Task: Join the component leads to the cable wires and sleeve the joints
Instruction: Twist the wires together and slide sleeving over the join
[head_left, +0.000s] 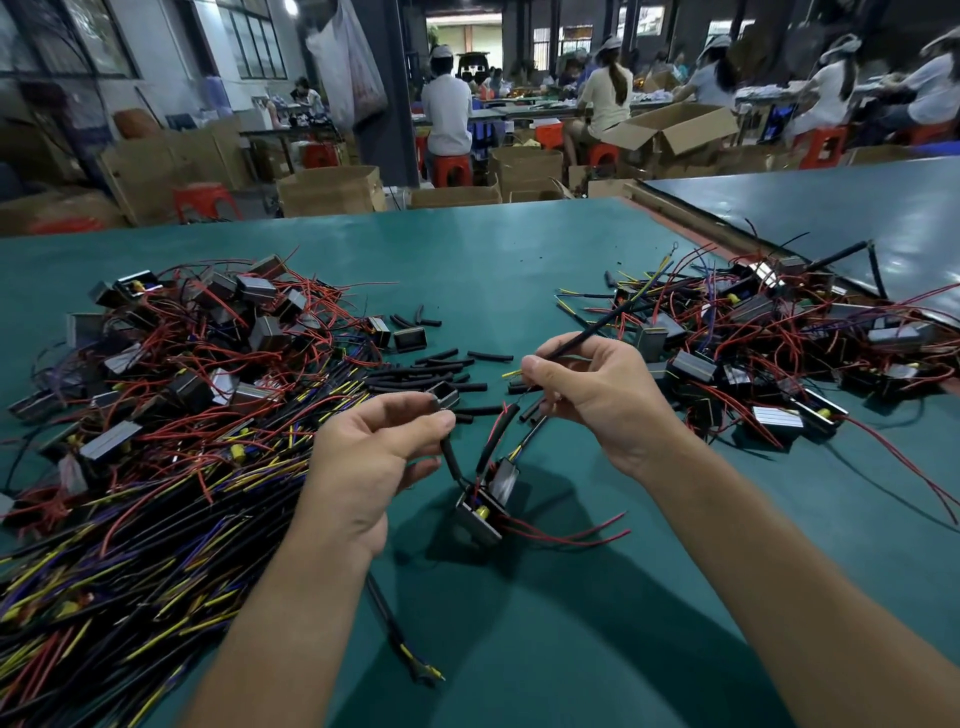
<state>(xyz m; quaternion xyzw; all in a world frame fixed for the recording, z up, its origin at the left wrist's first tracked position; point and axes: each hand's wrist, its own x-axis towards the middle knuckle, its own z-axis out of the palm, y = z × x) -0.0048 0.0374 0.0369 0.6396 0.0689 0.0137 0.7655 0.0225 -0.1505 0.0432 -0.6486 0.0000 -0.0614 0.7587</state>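
Observation:
A small boxed component (485, 499) with a yellow part and red leads hangs just above the green table (493, 270), between my hands. My left hand (369, 462) pinches a black sleeve (451, 457) on one of its leads. My right hand (597, 400) pinches a black cable (597, 325) that runs up and to the right, with yellow and coloured wire ends showing at my fingers. A second sleeved lead (498, 431) rises from the component toward my right hand.
A heap of components and red leads (197, 338) lies at left, over a bundle of black cables (130, 545). Loose black sleeves (441, 369) are scattered in the middle. Another heap of components with cables (769, 332) lies at right. People work at benches behind.

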